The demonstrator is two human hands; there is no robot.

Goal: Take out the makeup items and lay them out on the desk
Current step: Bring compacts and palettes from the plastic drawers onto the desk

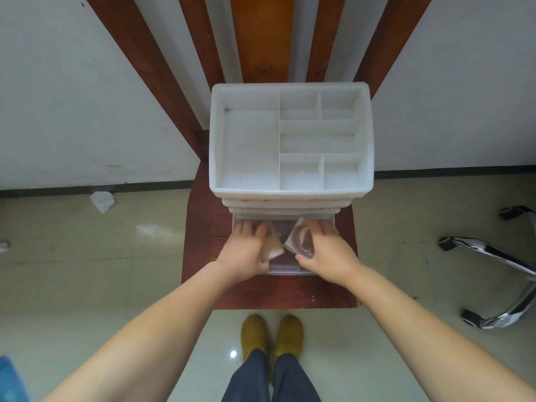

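— The fingers first: how do they sit?

— The left hand (245, 252) has its fingers curled over a small pale beige packet (272, 246), thumb under its near edge, so it is grasping that packet. The right hand (327, 253) has its fingers bent over a small clear plastic sachet with a reddish ring shape inside (298, 239), thumb at the near corner, gripping it too.

— Where are those two items?

— Both lie inside the transparent plastic drawer (282, 269), pulled out from the bottom of the white plastic organiser box (290, 195). The packet is at the drawer's left, the sachet at its right, close together but apart.

— How many of each thing?

— Two hands, two makeup items, one open drawer. The organiser's top tray shows six compartments: one large on the left, five smaller on the right. The organiser stands on a dark red-brown wooden chair seat (290, 294).

— Beyond that?

— Two mustard-yellow shoes (272, 333) on the pale tiled floor (87, 271), a crumpled white paper scrap (102, 201) by the wall, and a chrome swivel-chair base (499, 274) at right.
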